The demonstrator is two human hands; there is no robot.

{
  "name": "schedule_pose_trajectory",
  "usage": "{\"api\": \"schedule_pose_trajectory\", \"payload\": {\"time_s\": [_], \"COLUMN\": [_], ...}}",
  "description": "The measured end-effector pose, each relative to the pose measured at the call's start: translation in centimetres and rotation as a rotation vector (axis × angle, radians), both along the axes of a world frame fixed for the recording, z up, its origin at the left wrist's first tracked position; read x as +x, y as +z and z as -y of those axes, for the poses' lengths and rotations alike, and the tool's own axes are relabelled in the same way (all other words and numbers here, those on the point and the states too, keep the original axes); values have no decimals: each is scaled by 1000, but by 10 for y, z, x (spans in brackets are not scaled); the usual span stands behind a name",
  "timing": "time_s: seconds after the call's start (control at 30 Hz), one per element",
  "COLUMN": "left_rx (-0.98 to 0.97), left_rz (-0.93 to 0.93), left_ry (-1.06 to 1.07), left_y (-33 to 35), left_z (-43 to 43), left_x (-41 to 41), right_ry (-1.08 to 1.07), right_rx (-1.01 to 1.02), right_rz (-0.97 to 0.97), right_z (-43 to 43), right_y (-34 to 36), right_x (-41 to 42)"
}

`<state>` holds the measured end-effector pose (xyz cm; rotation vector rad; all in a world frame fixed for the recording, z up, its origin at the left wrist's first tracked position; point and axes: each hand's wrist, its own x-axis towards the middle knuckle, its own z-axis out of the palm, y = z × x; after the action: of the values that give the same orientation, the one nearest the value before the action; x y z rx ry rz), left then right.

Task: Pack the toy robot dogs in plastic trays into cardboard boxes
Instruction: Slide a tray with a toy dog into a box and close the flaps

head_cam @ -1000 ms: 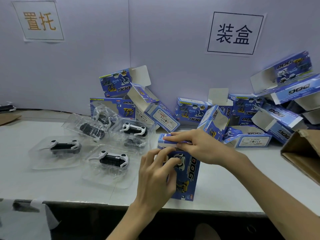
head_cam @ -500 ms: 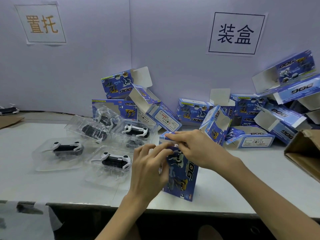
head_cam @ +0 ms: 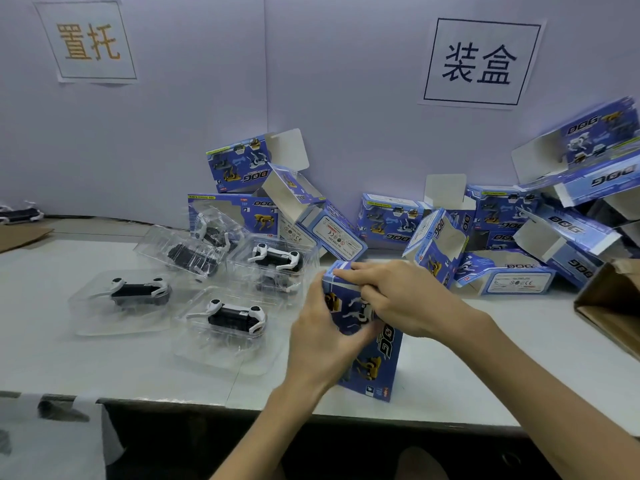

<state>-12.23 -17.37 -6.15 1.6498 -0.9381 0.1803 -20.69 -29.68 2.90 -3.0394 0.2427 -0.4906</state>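
1. Head view, the step in hand: the left hand (head_cam: 322, 337) is curling its fingers round the side of a blue box (head_cam: 379, 362) that is standing upright on the table (head_cam: 86, 362), while the right hand (head_cam: 398, 299) is gripping the box's top end, fingers lying across the flap. The flap is looking nearly shut, and whatever is inside is hidden.
2. Progress, as a judgement: this one box is nearing completion, and most of the work is waiting. No finished box is showing apart from the open ones.
3. Counts: left of the hands, at least five plastic trays (head_cam: 135, 299) are holding toy robot dogs (head_cam: 235, 315) — the far two are overlapping. Beyond and right of the hands, roughly ten open boxes (head_cam: 502, 275) are lying heaped — no exact count. A brown carton (head_cam: 609, 306) is sitting far right.
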Motion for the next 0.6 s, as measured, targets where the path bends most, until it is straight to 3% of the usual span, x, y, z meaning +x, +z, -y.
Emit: {"api": "schedule_pose_trajectory", "payload": {"time_s": [0.17,0.27,0.37,0.43,0.5,0.6], "left_rx": [-81,-112,-94,-60,-43,-36], "left_rz": [64,306,379,416,458,502], "left_ry": [60,114,107,143,179,182], "left_y": [-7,-10,-13,-15,-16,-20], "left_z": [3,4,8,9,10,13], "left_x": [-7,-3,0,3,7,10], "right_ry": [40,49,72,91,134,152], "right_rx": [-2,-62,-40,159,369,290], "right_rz": [-101,-140,-173,-22,305,566], "right_z": [-5,-7,-1,6,18,29], "right_y": [-2,-1,-6,-10,-24,-61], "right_x": [-9,-6,-4,-8,-18,-35]}}
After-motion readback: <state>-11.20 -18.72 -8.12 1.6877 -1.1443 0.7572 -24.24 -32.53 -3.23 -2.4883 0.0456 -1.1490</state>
